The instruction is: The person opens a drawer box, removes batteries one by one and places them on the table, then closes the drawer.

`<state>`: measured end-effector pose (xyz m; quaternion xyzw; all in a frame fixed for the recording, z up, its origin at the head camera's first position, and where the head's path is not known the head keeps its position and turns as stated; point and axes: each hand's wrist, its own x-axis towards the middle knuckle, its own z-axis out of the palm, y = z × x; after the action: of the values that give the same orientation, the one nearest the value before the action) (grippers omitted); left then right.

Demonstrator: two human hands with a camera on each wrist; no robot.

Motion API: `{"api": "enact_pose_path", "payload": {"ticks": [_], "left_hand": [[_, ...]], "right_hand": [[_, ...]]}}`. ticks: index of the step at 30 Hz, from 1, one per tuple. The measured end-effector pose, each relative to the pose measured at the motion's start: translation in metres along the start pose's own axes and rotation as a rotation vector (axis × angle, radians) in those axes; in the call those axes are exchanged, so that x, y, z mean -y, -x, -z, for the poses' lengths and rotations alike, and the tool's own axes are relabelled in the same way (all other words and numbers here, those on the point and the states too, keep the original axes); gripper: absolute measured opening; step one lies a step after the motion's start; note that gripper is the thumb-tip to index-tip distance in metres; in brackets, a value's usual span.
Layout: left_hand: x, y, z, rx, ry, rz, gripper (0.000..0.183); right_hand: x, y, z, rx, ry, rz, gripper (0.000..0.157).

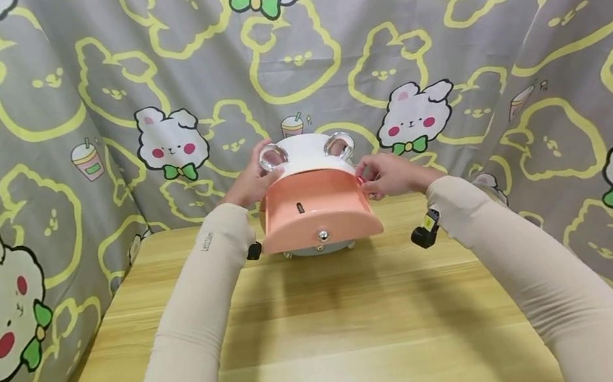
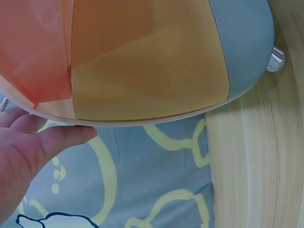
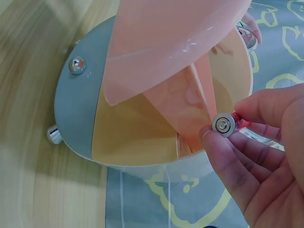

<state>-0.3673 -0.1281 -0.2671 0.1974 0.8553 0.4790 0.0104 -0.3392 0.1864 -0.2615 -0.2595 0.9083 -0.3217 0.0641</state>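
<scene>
A rounded box (image 1: 307,154) with a white top, two clear ear-shaped loops and a grey-blue lower front (image 3: 78,107) stands on the table. Its peach-pink drawer (image 1: 321,231), with a silver knob, is out at the front; a short dark strip (image 1: 300,208) shows inside. My left hand (image 1: 251,179) rests against the box's left side by the ear, its thumb (image 2: 71,137) stretched along the outer edge. At the right side of the drawer, my right hand (image 1: 390,173) pinches a red battery (image 3: 224,124) between thumb and fingertips, its silver end facing the wrist camera.
The box stands on small silver feet (image 3: 54,135) on a light wooden table (image 1: 335,345). A grey curtain (image 1: 296,40) printed with rabbits and yellow outlines hangs behind and along both sides. Black camera mounts (image 1: 425,230) hang from the sleeved wrists.
</scene>
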Motion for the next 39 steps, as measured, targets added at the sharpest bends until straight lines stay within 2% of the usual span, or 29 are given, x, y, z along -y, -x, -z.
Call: {"api": "enact_pose_path", "payload": {"ticks": [3, 11, 19, 26, 39], "left_hand": [[0.017, -0.011, -0.002, -0.027, -0.025, -0.023, 0.073], [0.017, -0.009, -0.003, -0.040, -0.074, -0.035, 0.072], [0.016, -0.006, -0.001, -0.038, -0.063, -0.022, 0.071], [0.015, -0.007, -0.002, -0.036, -0.097, -0.020, 0.071], [0.018, -0.008, -0.003, -0.036, -0.096, -0.025, 0.072]], "right_hand": [[-0.002, 0.002, -0.001, 0.000, -0.017, -0.011, 0.022], [-0.009, 0.007, -0.003, -0.001, -0.015, -0.052, 0.019], [-0.019, 0.012, -0.006, -0.007, 0.003, -0.036, 0.018], [-0.032, 0.018, -0.008, -0.010, -0.011, -0.056, 0.017], [-0.055, 0.026, -0.016, -0.012, -0.081, -0.115, 0.015]]}}
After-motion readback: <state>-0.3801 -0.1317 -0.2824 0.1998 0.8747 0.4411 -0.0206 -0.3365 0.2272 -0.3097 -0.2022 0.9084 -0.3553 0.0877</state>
